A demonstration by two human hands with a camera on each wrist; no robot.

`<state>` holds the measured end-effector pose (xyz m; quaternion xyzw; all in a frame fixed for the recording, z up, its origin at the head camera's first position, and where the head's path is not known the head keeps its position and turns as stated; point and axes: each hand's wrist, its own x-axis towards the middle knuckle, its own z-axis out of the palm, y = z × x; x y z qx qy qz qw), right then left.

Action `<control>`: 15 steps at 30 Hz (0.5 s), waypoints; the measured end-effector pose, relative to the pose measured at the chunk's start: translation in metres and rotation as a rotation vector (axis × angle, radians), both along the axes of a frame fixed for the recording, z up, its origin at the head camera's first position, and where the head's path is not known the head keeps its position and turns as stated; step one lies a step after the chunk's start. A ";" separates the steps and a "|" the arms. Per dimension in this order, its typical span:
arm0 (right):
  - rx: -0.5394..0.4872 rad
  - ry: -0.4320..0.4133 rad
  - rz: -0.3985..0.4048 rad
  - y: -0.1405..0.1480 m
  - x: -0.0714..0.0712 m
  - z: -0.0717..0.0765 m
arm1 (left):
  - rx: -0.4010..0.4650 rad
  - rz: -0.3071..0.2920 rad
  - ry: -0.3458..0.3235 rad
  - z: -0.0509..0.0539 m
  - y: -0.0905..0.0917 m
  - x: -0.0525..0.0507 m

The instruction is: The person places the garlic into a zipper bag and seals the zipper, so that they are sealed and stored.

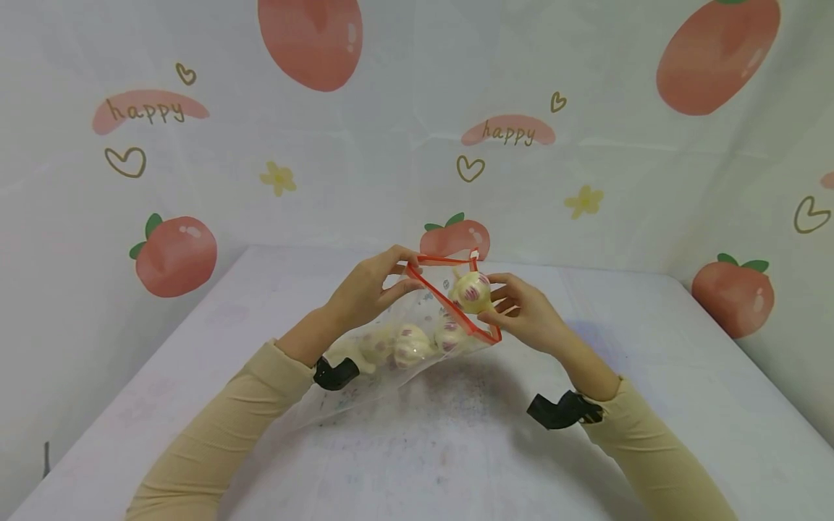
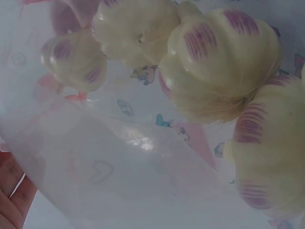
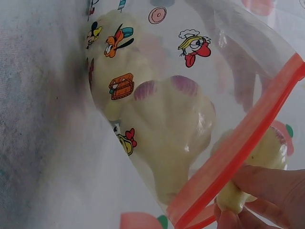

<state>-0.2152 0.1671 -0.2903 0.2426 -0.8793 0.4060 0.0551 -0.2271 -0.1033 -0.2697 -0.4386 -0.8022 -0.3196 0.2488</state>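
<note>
Garlic bulbs are enclosed by a clear bag. At its red rim, another bulb, probably light, firm and slick, is pinched by the right hand, aptly at the neck; its long axis is aimed bagward, round end leading. The rim is gripped by the left hand.

A small cloth-screened work corner is shown; whether it is set up in a home, a studio or a lab cannot be told. The lower half of the head view is taken up by a white table, smudged with faint bluish and grey marks, and the upper half by a pale cloth printed with red fruit, hearts, yellow flowers and "happy". By this cloth the table's far edge and, at the right of the frame, its side are closed in.
</note>
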 end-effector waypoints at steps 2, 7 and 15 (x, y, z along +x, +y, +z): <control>0.002 -0.003 0.001 -0.001 -0.001 -0.001 | 0.003 0.001 -0.001 0.000 0.000 0.000; -0.003 -0.008 0.004 -0.001 -0.002 -0.003 | 0.007 -0.004 0.009 0.000 0.001 0.000; 0.008 0.001 0.002 -0.005 -0.002 -0.002 | 0.010 -0.012 0.013 0.000 0.001 0.000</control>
